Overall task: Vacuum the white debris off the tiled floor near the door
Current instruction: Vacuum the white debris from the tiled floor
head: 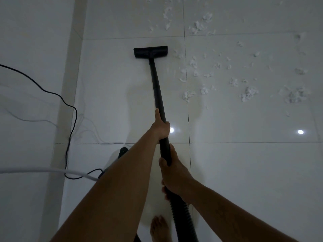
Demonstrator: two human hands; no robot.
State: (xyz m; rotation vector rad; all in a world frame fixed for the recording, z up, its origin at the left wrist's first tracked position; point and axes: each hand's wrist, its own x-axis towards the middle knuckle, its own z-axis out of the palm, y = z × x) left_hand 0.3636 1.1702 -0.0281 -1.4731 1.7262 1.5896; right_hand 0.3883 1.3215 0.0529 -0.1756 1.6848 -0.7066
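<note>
A black vacuum wand runs from my hands out to its flat floor head, which rests on the glossy white tiled floor. My left hand grips the wand higher up. My right hand holds it lower, where the ribbed hose begins. White debris lies scattered in several scraps and clumps to the right of the head and beyond it. The tiles directly under the head look bare.
A wall with a pale skirting strip runs along the left. A black power cable snakes along it, and a white cable crosses at lower left. My bare foot stands at the bottom. Two light reflections shine on the tiles.
</note>
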